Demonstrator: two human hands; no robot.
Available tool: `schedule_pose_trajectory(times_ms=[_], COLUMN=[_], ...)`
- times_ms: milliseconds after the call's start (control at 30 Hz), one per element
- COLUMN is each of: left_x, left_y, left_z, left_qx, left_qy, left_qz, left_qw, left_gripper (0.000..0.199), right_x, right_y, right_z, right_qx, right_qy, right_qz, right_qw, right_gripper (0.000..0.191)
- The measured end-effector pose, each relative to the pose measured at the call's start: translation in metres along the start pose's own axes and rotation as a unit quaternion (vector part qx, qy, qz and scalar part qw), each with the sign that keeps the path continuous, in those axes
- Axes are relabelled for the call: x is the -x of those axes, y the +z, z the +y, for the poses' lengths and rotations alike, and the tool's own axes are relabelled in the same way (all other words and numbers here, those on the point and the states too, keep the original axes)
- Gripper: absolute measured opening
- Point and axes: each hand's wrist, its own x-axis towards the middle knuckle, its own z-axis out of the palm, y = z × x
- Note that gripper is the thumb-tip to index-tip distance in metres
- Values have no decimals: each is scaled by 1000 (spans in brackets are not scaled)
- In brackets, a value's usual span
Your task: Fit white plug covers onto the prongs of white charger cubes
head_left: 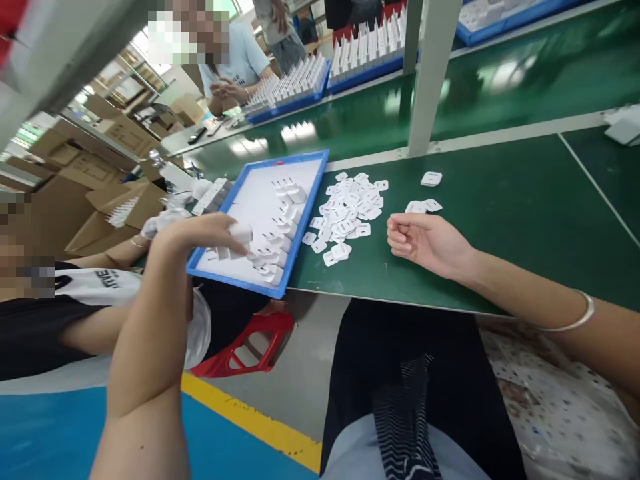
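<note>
My left hand [213, 233] is over the near left part of a blue-rimmed tray [307, 213], its thumb and fingers round a white plug housing [241, 233]. More white housings with prongs [284, 223] stand in rows along the tray's right side. To the right of the tray, a heap of flat white square plates [347, 207] lies on the green table. My right hand [415, 241] is held above the table with its fingers curled together; whether anything is inside them is hidden. Just beyond it lie a few loose plates [424, 206], with another plate [431, 179] farther back.
A co-worker in a black and white top [100, 287] sits close on my left. Across the green table [500, 200] are a metal post [425, 80], blue trays of housings [287, 103] and another person [240, 63]. A red stool [273, 340] stands below the tray.
</note>
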Motion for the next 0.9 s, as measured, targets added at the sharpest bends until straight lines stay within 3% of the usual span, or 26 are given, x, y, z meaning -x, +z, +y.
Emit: schedule_pose_trajectory(times_ms=[67,167,600,900], left_x=[-13,-32,-61,-35], left_y=[-1,7,26,3], left_z=[-3,-4,14,15], left_qx=[-63,-49,-22,57], left_qy=[-72,-95,-48,-57], left_qz=[-123,-192,-206,-184], left_qw=[988,976,977,980], left_gripper=[57,55,59,93], right_x=[0,-1,-7,-5], right_y=[1,1,-6,-5], right_z=[2,3,10,13], right_qx=[9,17,78,130], right_qy=[8,13,26,26], right_qz=[2,-11,-13,-34], right_qw=[1000,1000,997,991], right_gripper=[24,24,21,22])
